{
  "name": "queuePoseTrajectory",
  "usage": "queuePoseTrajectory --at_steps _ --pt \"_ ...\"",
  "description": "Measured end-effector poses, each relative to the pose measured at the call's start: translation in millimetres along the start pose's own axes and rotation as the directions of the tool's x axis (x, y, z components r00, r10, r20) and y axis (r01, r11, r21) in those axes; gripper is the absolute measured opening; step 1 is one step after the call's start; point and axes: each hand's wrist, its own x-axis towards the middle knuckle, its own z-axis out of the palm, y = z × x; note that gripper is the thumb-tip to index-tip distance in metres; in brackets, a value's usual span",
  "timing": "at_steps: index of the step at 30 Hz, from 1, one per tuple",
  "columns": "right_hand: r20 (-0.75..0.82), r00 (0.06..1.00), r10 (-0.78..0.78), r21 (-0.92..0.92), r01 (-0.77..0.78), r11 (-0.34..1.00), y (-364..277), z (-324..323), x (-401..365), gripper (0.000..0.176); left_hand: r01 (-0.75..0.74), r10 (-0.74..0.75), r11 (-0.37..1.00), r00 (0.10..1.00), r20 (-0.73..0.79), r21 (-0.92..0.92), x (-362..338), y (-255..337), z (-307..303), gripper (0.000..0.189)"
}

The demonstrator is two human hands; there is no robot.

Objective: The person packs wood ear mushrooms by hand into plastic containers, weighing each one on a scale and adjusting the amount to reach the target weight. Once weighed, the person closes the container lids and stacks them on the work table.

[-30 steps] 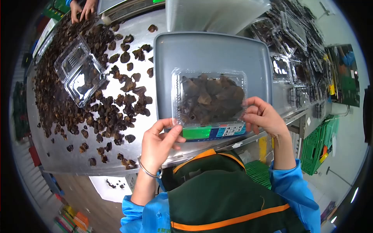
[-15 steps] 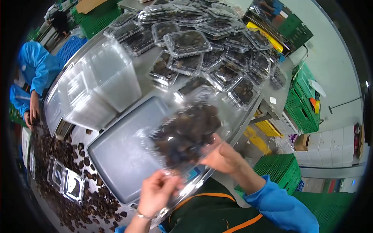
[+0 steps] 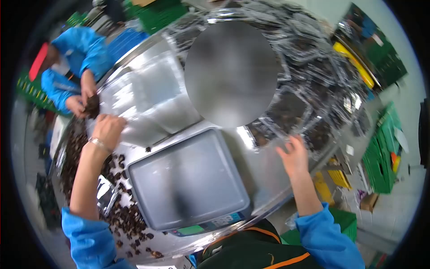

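My left hand [image 3: 107,131], with a band round its wrist, reaches to the near left edge of a stack of empty clear plastic containers [image 3: 152,89]. Its fingers bend downward and their tips are hidden. On the other side, my right hand [image 3: 293,158] is open, fingers spread, right beside clear lidded packs [image 3: 286,110] of dark brown pieces. Between my arms sits a grey tray [image 3: 188,175] on a scale [image 3: 215,223] with a lit green display. Many loose dark brown pieces [image 3: 127,224] lie left of the tray, around a clear container [image 3: 106,195].
Across the metal table, a co-worker's hands [image 3: 85,104] hold a dark clump. A heap of filled packs [image 3: 309,49] covers the far side, partly hidden by a blurred grey disc. Green crates [image 3: 380,154] stand right, off the table.
The filled pack that both hands held over the tray is out of them. My right hand has moved right to the packs, my left hand up and left to the container stack.
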Motion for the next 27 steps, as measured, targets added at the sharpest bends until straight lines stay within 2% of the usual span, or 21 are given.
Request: queuePoseTrajectory --at_steps 1,3,5,6,8,9,11,12,13,14,15,16,17,19,21,22,23,24,25,26,27 --pt "-0.016 0.998 -0.063 -0.063 0.062 0.996 8 -8 3 0.051 0.077 -0.07 0.985 0.996 0.05 -0.153 -4 1 -1 0.013" --pt "-0.002 0.938 -0.346 -0.253 0.334 0.908 10 -3 -18 0.049 0.107 -0.092 0.988 0.987 0.133 -0.109 2 -7 13 0.009" --pt "0.113 0.913 -0.393 -0.304 0.408 0.861 16 -4 -40 0.047 0.054 -0.062 0.98 0.997 -0.038 -0.194 -1 -11 16 0.013" --pt "0.152 0.914 -0.376 -0.303 0.405 0.863 17 5 -57 0.047 0.119 -0.139 0.961 0.988 -0.064 -0.25 -3 -11 9 0.023" --pt "0.443 0.861 -0.249 -0.366 0.427 0.827 20 28 -102 0.046 0.186 -0.249 0.928 0.954 -0.166 -0.322 -7 -8 1 0.029" --pt "0.488 0.846 -0.214 -0.368 0.422 0.829 26 39 -118 0.046 0.13 -0.259 0.933 0.889 -0.376 -0.334 -13 -3 6 0.027" --pt "0.823 0.548 -0.15 -0.135 0.445 0.886 40 60 -153 0.048 0.032 -0.383 0.878 0.646 -0.66 -0.478 -24 32 2 0.019" --pt "0.847 0.508 -0.155 -0.055 0.374 0.926 40 82 -181 0.049 -0.085 -0.382 0.865 0.53 -0.757 -0.495 -38 65 -2 0.017" --pt "0.866 0.486 -0.119 -0.072 0.356 0.932 45 100 -200 0.049 -0.168 -0.361 0.822 0.586 -0.726 -0.544 -65 101 -11 0.019" --pt "0.813 0.569 -0.127 0.031 0.175 0.984 52 116 -217 0.051 -0.124 -0.354 0.811 0.674 -0.648 -0.571 -90 138 -21 0.025" --pt "0.748 0.654 -0.113 0.146 0.003 0.989 60 125 -230 0.053 -0.019 -0.283 0.773 0.884 -0.372 -0.634 -108 178 -20 0.032" --pt "0.684 0.726 -0.067 0.074 0.022 0.997 71 124 -226 0.053 0.03 -0.392 0.802 0.779 -0.489 -0.596 -123 214 -8 0.037" --pt "0.7 0.713 -0.047 0.045 0.022 0.999 81 120 -217 0.053 -0.127 -0.339 0.706 0.803 -0.49 -0.697 -145 223 -1 0.04" --pt "0.514 0.856 0.046 -0.317 0.139 0.938 93 106 -193 0.052 -0.238 -0.553 0.569 0.599 -0.58 -0.787 -178 213 22 0.041" --pt "0.51 0.855 0.095 -0.37 0.119 0.921 99 88 -177 0.05 -0.094 -0.647 0.572 0.56 -0.518 -0.815 -224 173 61 0.042" --pt "0.511 0.847 0.147 -0.423 0.099 0.901 101 83 -173 0.049 0.065 -0.717 0.575 0.52 -0.464 -0.815 -247 146 83 0.044" --pt "0.508 0.839 0.196 -0.47 0.079 0.879 103 80 -169 0.047 0.373 -0.807 0.462 0.553 -0.207 -0.805 -279 124 108 0.046" --pt "0.534 0.815 0.224 -0.509 0.099 0.855 104 77 -166 0.048 0.594 -0.889 0.338 0.456 -0.041 -0.73 -302 90 142 0.051" --pt "0.53 0.818 0.223 -0.517 0.104 0.85 103 76 -170 0.048 0.687 -0.948 0.285 0.305 -0.09 -0.668 -321 62 182 0.059" --pt "0.456 0.882 0.119 -0.595 0.203 0.778 101 76 -177 0.049 0.764 -0.97 0.236 0.145 -0.197 -0.6 -344 32 234 0.065" --pt "0.386 0.922 -0.005 -0.672 0.285 0.683 98 75 -181 0.05 0.814 -0.99 0.113 0.045 -0.131 -0.57 -362 1 259 0.072"
